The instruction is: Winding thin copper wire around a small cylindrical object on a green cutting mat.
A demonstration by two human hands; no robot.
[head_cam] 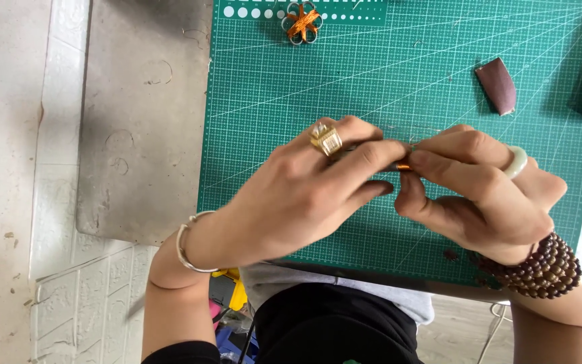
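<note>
Where the fingertips meet at frame centre, left hand (291, 195) and right hand (486, 195) both pinch a small copper-coloured piece (404, 165), thumb and fingers closed on it from either side; most of it is hidden. Hands hover over the green cutting mat (385, 81). Top centre of mat: a ring flower wound with orange wire (302, 22). Upper right: a brown sandpaper scrap (497, 84). Grey slab (143, 114) left of mat.

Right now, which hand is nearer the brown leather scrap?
Right. The right hand is just below the brown leather scrap; the left hand is farther off, across the green cutting mat.
</note>
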